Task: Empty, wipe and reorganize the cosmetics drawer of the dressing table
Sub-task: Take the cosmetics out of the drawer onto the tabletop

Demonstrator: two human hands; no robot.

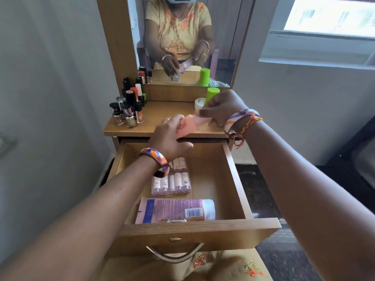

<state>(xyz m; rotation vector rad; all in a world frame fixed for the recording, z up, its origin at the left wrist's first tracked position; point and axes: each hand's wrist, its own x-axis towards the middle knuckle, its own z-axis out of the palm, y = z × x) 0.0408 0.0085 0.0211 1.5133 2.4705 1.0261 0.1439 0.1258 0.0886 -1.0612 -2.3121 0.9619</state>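
The wooden drawer (237,179) of the dressing table stands pulled out toward me. Inside lie a clear pack of small white tubes (176,182) and a pink lotion bottle (176,209) on its side near the front. Above the drawer's back edge, my left hand (170,138) grips a pink cosmetic bottle (187,126). My right hand (221,107) pinches the top end of the same bottle. The bottle is partly hidden by both hands.
The table top (162,114) carries a cluster of nail polish bottles and lipsticks (129,106) at the left, and a white jar (199,103) and green-capped container (212,94) at the right. A mirror (182,37) stands behind. The drawer handle (175,254) hangs near my lap.
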